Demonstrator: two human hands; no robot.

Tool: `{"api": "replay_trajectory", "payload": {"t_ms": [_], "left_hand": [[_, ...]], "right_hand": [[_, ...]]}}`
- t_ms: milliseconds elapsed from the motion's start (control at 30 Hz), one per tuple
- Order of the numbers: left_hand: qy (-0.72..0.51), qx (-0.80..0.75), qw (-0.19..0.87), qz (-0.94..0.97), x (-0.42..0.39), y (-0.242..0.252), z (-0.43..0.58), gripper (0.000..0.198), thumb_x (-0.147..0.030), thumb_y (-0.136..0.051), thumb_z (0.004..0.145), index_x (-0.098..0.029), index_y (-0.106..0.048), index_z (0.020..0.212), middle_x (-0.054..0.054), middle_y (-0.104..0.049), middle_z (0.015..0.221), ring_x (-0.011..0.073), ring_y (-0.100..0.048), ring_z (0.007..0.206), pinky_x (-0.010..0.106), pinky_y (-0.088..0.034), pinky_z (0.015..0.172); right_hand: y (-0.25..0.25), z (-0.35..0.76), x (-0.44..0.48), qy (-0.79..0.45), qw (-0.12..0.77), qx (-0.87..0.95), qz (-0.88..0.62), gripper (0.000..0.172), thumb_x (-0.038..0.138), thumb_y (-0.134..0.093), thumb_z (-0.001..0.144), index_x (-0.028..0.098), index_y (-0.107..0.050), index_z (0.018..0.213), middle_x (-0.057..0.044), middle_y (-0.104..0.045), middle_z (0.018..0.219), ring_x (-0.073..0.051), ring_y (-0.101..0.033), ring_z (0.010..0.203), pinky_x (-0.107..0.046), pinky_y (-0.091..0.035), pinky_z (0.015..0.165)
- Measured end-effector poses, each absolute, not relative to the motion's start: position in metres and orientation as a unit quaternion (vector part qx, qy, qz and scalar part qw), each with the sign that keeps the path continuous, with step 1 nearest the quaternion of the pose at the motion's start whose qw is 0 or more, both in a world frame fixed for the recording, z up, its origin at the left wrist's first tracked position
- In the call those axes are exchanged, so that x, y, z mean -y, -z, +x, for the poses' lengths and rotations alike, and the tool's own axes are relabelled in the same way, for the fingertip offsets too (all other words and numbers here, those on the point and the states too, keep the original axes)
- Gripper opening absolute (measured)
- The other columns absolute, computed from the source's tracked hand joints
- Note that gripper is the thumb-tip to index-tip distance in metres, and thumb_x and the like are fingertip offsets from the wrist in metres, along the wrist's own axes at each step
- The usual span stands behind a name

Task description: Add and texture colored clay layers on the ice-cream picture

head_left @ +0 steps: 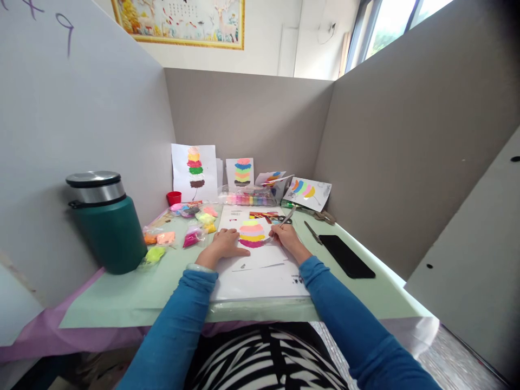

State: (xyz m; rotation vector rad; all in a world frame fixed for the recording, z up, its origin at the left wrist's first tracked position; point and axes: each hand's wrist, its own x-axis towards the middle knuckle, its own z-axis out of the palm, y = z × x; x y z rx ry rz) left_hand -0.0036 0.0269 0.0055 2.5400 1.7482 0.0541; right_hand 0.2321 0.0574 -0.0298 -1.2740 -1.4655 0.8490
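A white sheet of paper (260, 259) lies in front of me, bearing a stacked picture (252, 233) of yellow, pink, orange-yellow and magenta bands. Flat on the sheet's left side rests my left hand (225, 244), fingers spread and thumb stretched toward the magenta band. My right hand (286, 240) is closed around a slim grey pen-like tool (289, 218), at the picture's right edge. The tool's lower tip is too small to make out. Just beyond the right hand are scissors (285, 219) and several red and yellow sticks (264, 215).
Bags of coloured clay (194, 236) and a green flask (109, 227) stand left. A red cup (174, 198), a clear case of colours (249, 196) and finished pictures (195, 172) line the back. At right lie a knife-like tool (312, 232) and a black phone-like slab (346, 255).
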Motion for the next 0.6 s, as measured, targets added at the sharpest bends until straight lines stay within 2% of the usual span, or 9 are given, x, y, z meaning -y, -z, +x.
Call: {"api": "replay_trajectory", "payload": {"t_ms": [200,367,600], "left_hand": [[-0.016,-0.569,0.031,0.821,-0.025,-0.007,-0.004,0.078,-0.071,-0.057,0.071,-0.021,-0.058,0.131,0.011,-0.044,0.149,0.0347,-0.039,0.135,0.041,-0.034,0.109],[-0.016,-0.569,0.028,0.822,-0.026,-0.007,-0.003,0.076,-0.07,-0.058,0.071,-0.021,-0.059,0.129,0.012,-0.047,0.147,0.0352,-0.042,0.133,0.041,-0.034,0.108],[-0.013,-0.574,0.034,0.818,-0.024,-0.009,-0.002,0.078,-0.07,-0.058,0.071,-0.021,-0.058,0.131,0.011,-0.046,0.148,0.0356,-0.04,0.134,0.042,-0.034,0.109]], "right_hand": [[0.024,0.245,-0.053,-0.311,0.513,0.597,-0.533,0.029,0.034,-0.055,0.072,0.015,-0.066,0.053,-0.001,-0.053,0.044,-0.011,-0.045,0.043,-0.025,-0.034,0.047],[0.023,0.234,-0.047,-0.358,0.546,0.585,-0.48,0.032,0.04,-0.056,0.074,0.014,-0.067,0.059,0.0,-0.052,0.046,-0.01,-0.041,0.041,-0.025,-0.03,0.043],[0.029,0.21,-0.047,-0.383,0.476,0.654,-0.446,0.035,0.043,-0.056,0.078,0.014,-0.069,0.066,0.001,-0.053,0.047,-0.01,-0.043,0.042,-0.023,-0.032,0.044]]}}
